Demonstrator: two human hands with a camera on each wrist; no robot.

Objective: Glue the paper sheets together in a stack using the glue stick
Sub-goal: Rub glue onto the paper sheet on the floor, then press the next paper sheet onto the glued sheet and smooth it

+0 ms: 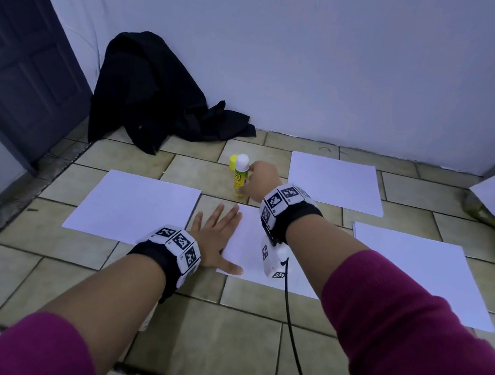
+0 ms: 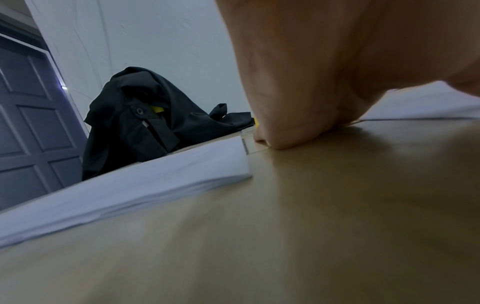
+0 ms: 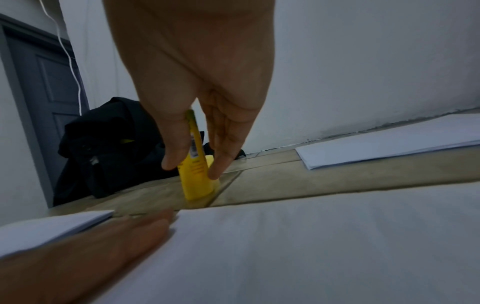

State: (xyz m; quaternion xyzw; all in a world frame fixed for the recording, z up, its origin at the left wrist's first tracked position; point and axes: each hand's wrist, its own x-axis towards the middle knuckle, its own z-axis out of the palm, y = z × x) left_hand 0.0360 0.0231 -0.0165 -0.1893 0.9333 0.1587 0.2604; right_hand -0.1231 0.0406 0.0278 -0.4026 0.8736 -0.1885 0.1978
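The right hand grasped the upright, cylindrical yellow glue stick on the glossy tiled floor, just beyond the smooth white paper sheet pinned flat by the released left hand.

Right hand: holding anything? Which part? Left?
The right hand holds the upright glue stick by its mid-body, thumb and fingers on opposite sides. The left hand holds nothing, flat on the middle sheet.

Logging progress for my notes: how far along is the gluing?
Early. Done: the glue stick stands uncapped, its yellow cap behind it. In hand: the right hand closes round the stick while the left hand presses the middle sheet. Left: the other sheets lie apart, unstacked.
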